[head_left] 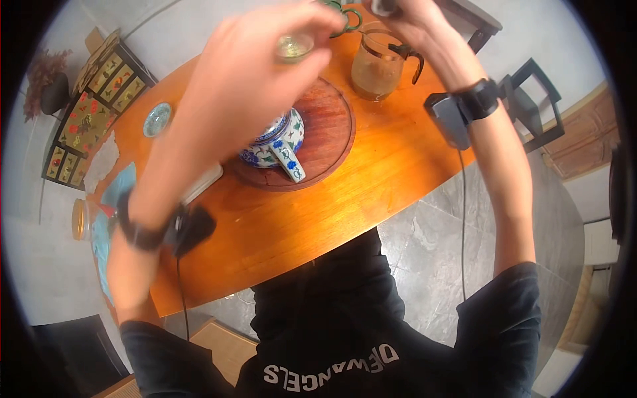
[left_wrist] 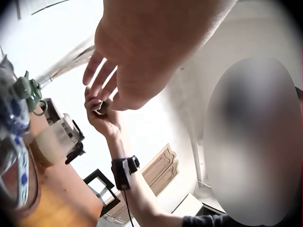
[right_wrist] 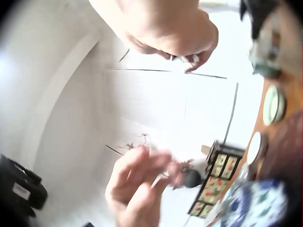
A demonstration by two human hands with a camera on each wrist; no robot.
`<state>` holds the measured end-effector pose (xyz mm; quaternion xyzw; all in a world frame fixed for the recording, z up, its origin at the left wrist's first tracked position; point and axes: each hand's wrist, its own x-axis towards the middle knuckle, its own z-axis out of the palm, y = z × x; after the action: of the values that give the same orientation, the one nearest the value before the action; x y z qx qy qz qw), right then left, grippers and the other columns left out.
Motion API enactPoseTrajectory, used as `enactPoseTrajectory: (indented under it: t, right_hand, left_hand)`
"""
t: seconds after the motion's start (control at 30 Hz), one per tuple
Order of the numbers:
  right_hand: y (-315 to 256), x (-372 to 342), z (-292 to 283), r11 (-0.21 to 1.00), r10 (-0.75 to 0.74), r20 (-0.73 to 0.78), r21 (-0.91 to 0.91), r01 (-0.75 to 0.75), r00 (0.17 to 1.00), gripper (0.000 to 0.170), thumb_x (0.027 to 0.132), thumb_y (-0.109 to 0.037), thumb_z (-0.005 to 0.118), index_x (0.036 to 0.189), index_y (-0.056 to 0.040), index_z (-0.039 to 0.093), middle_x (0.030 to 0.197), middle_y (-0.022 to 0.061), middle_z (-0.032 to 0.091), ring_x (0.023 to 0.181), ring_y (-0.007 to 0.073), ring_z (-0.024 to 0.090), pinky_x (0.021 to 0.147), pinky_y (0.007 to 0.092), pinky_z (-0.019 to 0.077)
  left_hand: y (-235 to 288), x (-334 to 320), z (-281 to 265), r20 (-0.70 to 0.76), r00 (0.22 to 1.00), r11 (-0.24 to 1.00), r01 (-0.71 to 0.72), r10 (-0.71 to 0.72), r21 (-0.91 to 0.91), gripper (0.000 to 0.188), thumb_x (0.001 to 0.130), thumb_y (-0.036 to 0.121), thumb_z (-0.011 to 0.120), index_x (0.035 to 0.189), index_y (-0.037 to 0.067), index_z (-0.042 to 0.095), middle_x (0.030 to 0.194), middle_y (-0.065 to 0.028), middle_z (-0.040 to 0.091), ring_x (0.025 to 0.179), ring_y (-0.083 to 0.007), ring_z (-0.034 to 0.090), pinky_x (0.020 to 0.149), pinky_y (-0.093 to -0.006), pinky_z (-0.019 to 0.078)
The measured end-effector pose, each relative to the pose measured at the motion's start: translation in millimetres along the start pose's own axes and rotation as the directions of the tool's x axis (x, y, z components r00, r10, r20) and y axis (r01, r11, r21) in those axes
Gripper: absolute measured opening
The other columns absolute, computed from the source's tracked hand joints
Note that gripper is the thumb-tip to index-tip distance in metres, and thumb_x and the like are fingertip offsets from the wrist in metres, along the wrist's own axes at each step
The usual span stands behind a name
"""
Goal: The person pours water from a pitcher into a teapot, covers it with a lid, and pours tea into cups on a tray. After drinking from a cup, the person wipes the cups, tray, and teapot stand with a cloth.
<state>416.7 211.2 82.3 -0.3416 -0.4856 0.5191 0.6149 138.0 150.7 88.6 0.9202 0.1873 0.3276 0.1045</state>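
Note:
My left hand (head_left: 249,73), blurred, is raised above the tray with nothing visible in its grasp; its fingers are fairly straight in the left wrist view. Between its thumb and fingers a pale green cup (head_left: 294,48) shows on the table behind. My right hand (head_left: 418,23), lifted above the glass pitcher (head_left: 375,76), grips a small grey-white object (left_wrist: 101,108) mostly hidden by curled fingers; I cannot tell its kind. Below my left forearm, a blue-and-white patterned teapot (head_left: 286,159) sits on a round reddish wooden tray (head_left: 335,142).
The pitcher, holding pale liquid, has a dark handle. Past it stands a green teapot (head_left: 348,23). A pale cup (head_left: 158,119) lies left on the wooden table (head_left: 265,232). A small painted drawer cabinet (head_left: 86,119) and an orange-lidded jar (head_left: 79,220) are at the left edge.

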Motion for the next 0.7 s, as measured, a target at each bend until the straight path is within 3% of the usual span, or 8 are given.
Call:
enactPoseTrajectory:
  t: [0.13, 0.17, 0.3, 0.33, 0.4, 0.53, 0.67, 0.7]
  right_hand:
    - [-18, -45, 26, 0.880, -0.154, 0.013, -0.453, 0.143, 0.988, 0.015, 0.095, -0.004, 0.064, 0.109, -0.0013, 0.063, 0.093, 0.0095, 0.067, 0.076, 0.0179, 0.065, 0.066, 0.0296, 0.0535]
    - [7, -42, 17, 0.684, -0.107, 0.071, -0.719, 0.125, 0.992, 0.026, 0.097, -0.026, 0.066, 0.112, -0.0046, 0.071, 0.082, 0.0054, 0.071, 0.063, 0.0113, 0.066, 0.051, 0.0271, 0.0520]
    - [91, -78, 76, 0.886, 0.100, 0.129, -0.463, -0.029, 0.987, 0.032, 0.095, -0.018, 0.070, 0.124, -0.0042, 0.063, 0.089, 0.0058, 0.070, 0.078, 0.0130, 0.067, 0.068, 0.0284, 0.0560]
    - [139, -69, 78, 0.931, -0.080, 0.195, -0.336, 0.144, 0.978, 0.033, 0.096, -0.018, 0.068, 0.125, -0.0017, 0.060, 0.098, 0.0082, 0.071, 0.093, 0.0162, 0.068, 0.085, 0.0304, 0.0548]
    - [153, -77, 100, 0.975, -0.011, 0.021, -0.222, 0.016, 1.000, 0.031, 0.098, -0.017, 0.066, 0.123, -0.0011, 0.060, 0.104, 0.0086, 0.070, 0.101, 0.0167, 0.065, 0.093, 0.0304, 0.0512]
    - [159, -105, 120, 0.996, -0.081, -0.072, -0.037, 0.079, 0.994, 0.029, 0.100, -0.018, 0.063, 0.124, -0.0017, 0.059, 0.109, 0.0093, 0.069, 0.104, 0.0164, 0.064, 0.092, 0.0303, 0.0505]
    - [155, -117, 121, 0.992, -0.125, -0.220, -0.024, 0.123, 0.967, 0.029, 0.103, -0.021, 0.059, 0.127, -0.0046, 0.056, 0.112, 0.0090, 0.067, 0.102, 0.0159, 0.063, 0.091, 0.0310, 0.0508]
    - [150, -112, 120, 0.982, 0.074, -0.232, 0.188, -0.029, 0.970, 0.028, 0.105, -0.023, 0.056, 0.126, -0.0043, 0.057, 0.116, 0.0086, 0.067, 0.105, 0.0166, 0.064, 0.094, 0.0322, 0.0510]
  left_hand:
    - [40, -99, 18, 0.008, 0.825, 0.690, 0.478, -0.565, -0.544, 0.034, 0.092, 0.001, 0.068, 0.123, 0.005, 0.055, 0.116, -0.0046, 0.061, 0.102, -0.0141, 0.065, 0.084, -0.0286, 0.0532]
    - [43, -122, 33, 0.011, 0.724, 0.531, 0.517, -0.690, -0.671, 0.037, 0.092, 0.000, 0.068, 0.126, 0.006, 0.052, 0.120, -0.0035, 0.057, 0.105, -0.0129, 0.062, 0.086, -0.0279, 0.0516]
    - [57, -158, 71, 0.093, 0.634, 0.356, 0.543, -0.768, -0.761, 0.046, 0.094, -0.001, 0.066, 0.135, 0.004, 0.048, 0.132, -0.0066, 0.052, 0.111, -0.0116, 0.057, 0.095, -0.0282, 0.0482]
    - [63, -155, 78, 0.096, 0.654, 0.392, 0.558, -0.751, -0.731, 0.046, 0.095, -0.001, 0.065, 0.137, 0.002, 0.048, 0.133, -0.0081, 0.053, 0.112, -0.0113, 0.057, 0.097, -0.0281, 0.0475]
    - [57, -147, 87, 0.155, 0.656, 0.354, 0.574, -0.739, -0.738, 0.043, 0.096, 0.000, 0.063, 0.137, 0.000, 0.049, 0.130, -0.0092, 0.056, 0.111, -0.0121, 0.058, 0.097, -0.0280, 0.0478]
    - [52, -126, 92, 0.199, 0.669, 0.230, 0.495, -0.716, -0.838, 0.034, 0.101, 0.003, 0.059, 0.134, -0.004, 0.055, 0.116, -0.0091, 0.066, 0.103, -0.0133, 0.062, 0.096, -0.0282, 0.0484]
    - [39, -129, 82, 0.248, 0.686, 0.380, 0.626, -0.685, -0.681, 0.013, 0.104, 0.007, 0.054, 0.112, -0.002, 0.058, 0.099, -0.0030, 0.063, 0.091, -0.0122, 0.059, 0.088, -0.0277, 0.0477]
    - [41, -127, 76, 0.207, 0.711, 0.504, 0.644, -0.672, -0.576, 0.007, 0.105, 0.009, 0.053, 0.106, 0.002, 0.055, 0.096, -0.0012, 0.060, 0.086, -0.0110, 0.055, 0.080, -0.0258, 0.0450]
